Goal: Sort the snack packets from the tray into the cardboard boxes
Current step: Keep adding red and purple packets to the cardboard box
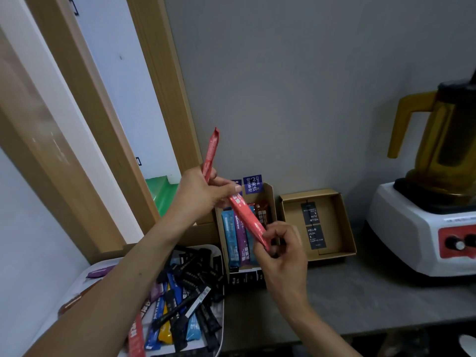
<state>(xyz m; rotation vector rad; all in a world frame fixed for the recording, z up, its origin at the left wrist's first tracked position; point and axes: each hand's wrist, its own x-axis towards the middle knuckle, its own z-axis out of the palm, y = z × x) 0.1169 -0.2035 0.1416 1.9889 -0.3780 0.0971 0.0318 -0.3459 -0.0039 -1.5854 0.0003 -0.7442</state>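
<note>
My left hand (pixel 203 191) grips a red stick packet (pixel 212 148) that points up past the fingers. A second red stretch (pixel 247 215) slants down to my right hand (pixel 283 251), which pinches its lower end. I cannot tell whether this is one packet or two. Both hands hover above an open cardboard box (pixel 271 202) that holds blue, purple and brown packets side by side. To its right, a flatter cardboard box (pixel 291 220) contains two black packets (pixel 313 225). The white tray (pixel 222 313) at lower left is heaped with several black, blue, yellow and purple packets.
A white blender base with a yellow jug (pixel 425 222) stands at the right on the grey counter (pixel 360 300). The wall lies close behind the boxes. A wooden door frame (pixel 159 99) and a green item (pixel 164 194) are at the left. My left forearm crosses the tray.
</note>
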